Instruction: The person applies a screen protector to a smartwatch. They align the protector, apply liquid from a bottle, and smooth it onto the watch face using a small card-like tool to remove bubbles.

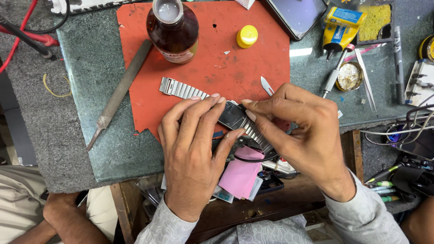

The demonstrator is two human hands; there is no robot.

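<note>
At the far left, red and black cables [27,34] cross a grey felt-like cover, and a yellow rubber band [54,88] lies on it. Nearer, at the bottom left, another person's forearm [68,219] rests beside pale trousers. A glass slab [97,113] tops the bench, and a long grey metal file [118,92] lies diagonally on it, its tang pointing near-left. A torn red mat [226,68] covers the slab's middle. On its far edge stands a brown glass bottle [172,31], open at the mouth, with its round yellow cap [247,36] lying apart to the right.

The wristwatch [231,116] sits at the mat's near edge, between both hands. Its ribbed steel bracelet [181,89] trails far-left across the mat, flat and shiny; the dark rectangular case is tilted. The left hand [192,156] lies over it with fingers pressed together, fingertips on the case's left edge, thumb under the near strap. The right hand [300,135] pinches the case's right edge between thumb and forefinger, the other fingers curled. A small blade tip [266,86] shows just beyond the right hand.

Below, an open wooden drawer [289,187] holds pink paper [242,174]. Farther right lie a yellow glue tube [341,27], a round tin [349,76], tweezers [365,79] and coloured pens [384,190].
</note>
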